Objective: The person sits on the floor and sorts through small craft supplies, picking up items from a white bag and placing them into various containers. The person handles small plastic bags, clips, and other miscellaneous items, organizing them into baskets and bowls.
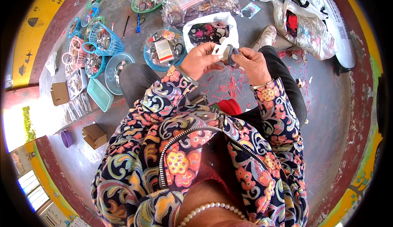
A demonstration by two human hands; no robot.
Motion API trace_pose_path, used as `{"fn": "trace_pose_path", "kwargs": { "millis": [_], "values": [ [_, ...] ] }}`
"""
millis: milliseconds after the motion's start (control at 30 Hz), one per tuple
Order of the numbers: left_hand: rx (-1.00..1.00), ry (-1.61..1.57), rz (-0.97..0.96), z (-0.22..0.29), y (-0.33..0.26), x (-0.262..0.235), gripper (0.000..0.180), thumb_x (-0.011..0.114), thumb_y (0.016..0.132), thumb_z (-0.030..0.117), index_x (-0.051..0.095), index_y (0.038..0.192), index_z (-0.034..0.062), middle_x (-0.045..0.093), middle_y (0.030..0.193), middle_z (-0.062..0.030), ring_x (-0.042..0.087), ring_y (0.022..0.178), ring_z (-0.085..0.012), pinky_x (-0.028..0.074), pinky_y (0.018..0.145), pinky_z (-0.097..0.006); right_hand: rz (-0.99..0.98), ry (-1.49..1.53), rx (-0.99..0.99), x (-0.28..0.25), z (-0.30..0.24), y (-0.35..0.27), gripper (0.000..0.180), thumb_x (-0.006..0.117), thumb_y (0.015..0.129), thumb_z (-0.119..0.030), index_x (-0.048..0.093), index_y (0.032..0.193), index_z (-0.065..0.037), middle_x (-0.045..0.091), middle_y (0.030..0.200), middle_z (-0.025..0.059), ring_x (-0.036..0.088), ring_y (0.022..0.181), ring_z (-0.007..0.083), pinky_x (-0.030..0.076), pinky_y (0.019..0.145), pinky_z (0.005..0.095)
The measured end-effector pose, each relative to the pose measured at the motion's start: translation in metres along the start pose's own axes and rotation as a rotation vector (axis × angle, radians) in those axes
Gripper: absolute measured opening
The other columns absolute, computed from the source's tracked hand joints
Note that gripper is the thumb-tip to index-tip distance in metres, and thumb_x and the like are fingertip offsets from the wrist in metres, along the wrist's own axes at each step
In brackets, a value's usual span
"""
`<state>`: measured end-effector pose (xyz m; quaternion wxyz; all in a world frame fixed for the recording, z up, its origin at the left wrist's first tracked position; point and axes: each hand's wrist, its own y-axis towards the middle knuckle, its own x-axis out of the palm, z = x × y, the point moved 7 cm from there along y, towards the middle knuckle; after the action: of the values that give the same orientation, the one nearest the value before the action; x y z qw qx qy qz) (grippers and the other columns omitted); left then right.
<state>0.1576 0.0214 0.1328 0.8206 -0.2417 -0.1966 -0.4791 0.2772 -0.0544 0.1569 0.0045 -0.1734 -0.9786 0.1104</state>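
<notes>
My left hand (pixel 199 61) pinches a small white hang card (pixel 221 51) with a slot cut in it. A dark grey hair tie (pixel 231 57) sits at the card's right side, and my right hand (pixel 252 64) has its fingers closed on it. Both hands meet over the floor between my knees. Just beyond them stands a white bag (pixel 233 24) full of dark and pink hair ties (pixel 208 33). To the left of my left hand is a blue basket (pixel 148 61) with small packets and a stack of white cards (pixel 163 50) inside.
Several plastic baskets of small goods spread out at the left, among them a tall blue one (pixel 111 42) and a teal tray (pixel 100 95). Clear plastic bags (pixel 200 5) lie at the back. A stuffed white sack (pixel 313 32) rests at right. Red scraps (pixel 229 88) litter the floor.
</notes>
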Motion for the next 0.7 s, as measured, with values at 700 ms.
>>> {"fn": "trace_pose_path", "kwargs": {
  "millis": [700],
  "values": [
    [0.218,0.777,-0.260,0.031,-0.015,0.021,0.050,0.069,0.070,0.007,0.046,0.114,0.0057,0.046,0.106,-0.0050,0.047,0.099,-0.0145,0.045,0.075,-0.028,-0.194,-0.387,0.036,0.004,-0.012,-0.003,0.017,0.058,0.074,-0.014,0.061,0.081,0.002,0.054,0.061,0.0001,0.046,0.055,0.0045,0.037,0.049,0.0215]
  ]
}}
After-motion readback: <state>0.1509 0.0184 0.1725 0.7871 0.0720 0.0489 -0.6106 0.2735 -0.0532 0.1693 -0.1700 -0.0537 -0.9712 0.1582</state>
